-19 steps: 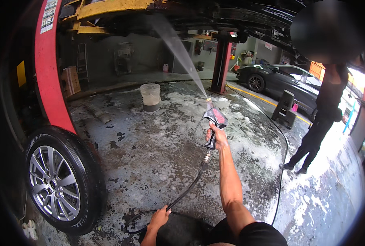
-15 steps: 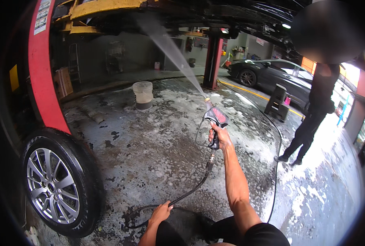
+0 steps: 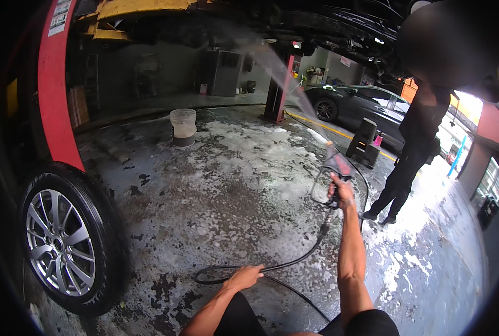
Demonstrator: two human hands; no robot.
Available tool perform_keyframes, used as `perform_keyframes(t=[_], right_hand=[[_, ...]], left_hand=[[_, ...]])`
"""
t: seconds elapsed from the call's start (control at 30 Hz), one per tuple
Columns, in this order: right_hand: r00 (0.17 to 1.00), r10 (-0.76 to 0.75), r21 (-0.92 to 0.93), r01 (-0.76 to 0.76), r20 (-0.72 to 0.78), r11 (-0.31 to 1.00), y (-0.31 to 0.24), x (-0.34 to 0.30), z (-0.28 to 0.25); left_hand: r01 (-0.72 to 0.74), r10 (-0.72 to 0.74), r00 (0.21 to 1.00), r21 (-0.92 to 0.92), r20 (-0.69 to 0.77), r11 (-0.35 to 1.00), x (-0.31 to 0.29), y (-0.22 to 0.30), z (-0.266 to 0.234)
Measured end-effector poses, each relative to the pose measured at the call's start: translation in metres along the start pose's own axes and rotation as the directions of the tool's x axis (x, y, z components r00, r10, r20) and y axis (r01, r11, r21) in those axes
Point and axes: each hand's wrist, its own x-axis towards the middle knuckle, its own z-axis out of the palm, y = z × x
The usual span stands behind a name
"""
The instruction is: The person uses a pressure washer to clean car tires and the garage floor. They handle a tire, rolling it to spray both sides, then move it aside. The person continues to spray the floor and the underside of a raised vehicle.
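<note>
My right hand (image 3: 342, 190) is wrapped round the grip of a pressure washer gun (image 3: 337, 165), arm stretched forward. Water sprays from its nozzle up and to the left, toward the dark underside of a raised vehicle (image 3: 328, 19). From the gun's base a black hose (image 3: 305, 253) curves down to my left hand (image 3: 245, 277), which is closed on it. Left of that hand the hose makes a loop, and another length runs toward the lower edge.
A wheel with a silver rim (image 3: 59, 241) stands at left by a red lift post (image 3: 53, 84). A bucket (image 3: 183, 127) sits on the foamy floor (image 3: 232, 185). Another person (image 3: 409, 151) stands at right, near a dark machine (image 3: 363, 143) and a parked car (image 3: 367, 106).
My right hand has swung the spraying gun to the right. My left hand has also shifted right with the hose. The view has turned slightly, and the spray strikes farther right.
</note>
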Motion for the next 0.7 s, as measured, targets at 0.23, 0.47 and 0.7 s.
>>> perform_keyframes(t=[0.23,0.47,0.7], right_hand=[[0.966,-0.226,-0.206,0.198,-0.123,0.958,-0.061,-0.021,-0.149],[0.897,-0.365,-0.256,0.302,-0.25,0.918,-0.086,-0.044,-0.268],[0.873,-0.302,-0.065,0.3,-0.384,0.952,-0.066,-0.063,-0.303]], left_hand=[[-0.195,0.187,0.979,0.099,0.086,0.976,0.093,0.094,0.072],[-0.186,0.155,0.97,0.162,0.188,0.969,0.151,0.178,0.131],[-0.027,-0.011,0.983,0.201,0.186,0.979,0.147,0.191,0.163]])
